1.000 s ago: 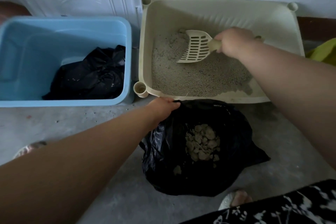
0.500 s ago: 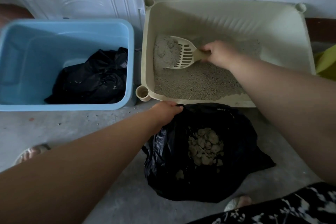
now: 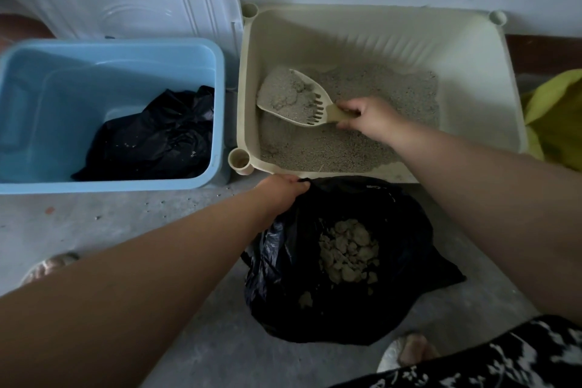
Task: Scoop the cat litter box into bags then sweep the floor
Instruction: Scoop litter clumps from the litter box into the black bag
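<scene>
Scoop [image 3: 294, 101] handle gripped in right hand [image 3: 367, 118], fingers curled tight round it; slotted blade heaped with litter, low in litter box [image 3: 472, 72] left side. Left hand [image 3: 280, 192] pinches rim of black bag [image 3: 409, 261], holding mouth wide; clumps [image 3: 348, 250] inside. Bag on floor just before box.

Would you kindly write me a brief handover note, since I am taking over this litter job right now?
Right hand grips the handle of the cream slotted plastic scoop, loaded with grey litter, at the left side of the cream plastic litter box.
Left hand holds open the rim of the black plastic bag on the grey concrete floor in front of the box.
Done: pale clumps lie in that bag.
Left: sift and tip this load into the bag, go on scooping, then sweep the stray grains off the floor.
</scene>
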Motion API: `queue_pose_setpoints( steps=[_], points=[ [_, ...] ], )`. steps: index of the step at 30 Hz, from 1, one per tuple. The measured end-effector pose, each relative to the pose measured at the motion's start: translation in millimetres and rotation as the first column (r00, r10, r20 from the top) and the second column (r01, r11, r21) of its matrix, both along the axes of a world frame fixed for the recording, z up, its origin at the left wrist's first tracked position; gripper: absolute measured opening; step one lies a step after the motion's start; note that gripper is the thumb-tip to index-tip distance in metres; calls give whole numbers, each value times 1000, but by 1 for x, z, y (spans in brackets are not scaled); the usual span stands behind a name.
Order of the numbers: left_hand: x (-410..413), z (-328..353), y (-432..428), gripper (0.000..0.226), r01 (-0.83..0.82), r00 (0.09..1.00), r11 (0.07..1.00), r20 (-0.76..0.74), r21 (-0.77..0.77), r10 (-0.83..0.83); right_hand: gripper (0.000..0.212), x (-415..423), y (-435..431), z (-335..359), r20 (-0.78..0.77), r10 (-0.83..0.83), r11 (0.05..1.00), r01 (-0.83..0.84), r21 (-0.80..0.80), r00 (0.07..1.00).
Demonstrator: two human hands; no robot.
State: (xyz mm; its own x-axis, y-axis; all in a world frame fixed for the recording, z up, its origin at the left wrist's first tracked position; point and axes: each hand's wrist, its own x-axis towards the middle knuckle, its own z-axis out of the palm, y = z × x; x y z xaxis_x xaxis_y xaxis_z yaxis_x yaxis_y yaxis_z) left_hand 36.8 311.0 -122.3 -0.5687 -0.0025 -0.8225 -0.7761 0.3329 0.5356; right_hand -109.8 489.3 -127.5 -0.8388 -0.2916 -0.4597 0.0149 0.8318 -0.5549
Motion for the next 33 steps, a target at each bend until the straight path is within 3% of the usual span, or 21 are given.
queue_pose_setpoints(
  steps=[7, 33],
  points=[
    [0, 3, -1, 39, -25, 1000, 1000, -12, -1, 25, 57, 5, 10, 2, -46, -86, 994, 82, -77, 995],
    [3, 21, 12, 37, -156, 986, 987, -58, 37, 158, 56, 27, 45, 22, -169, -27, 995, 44, 94, 985]
  ],
)
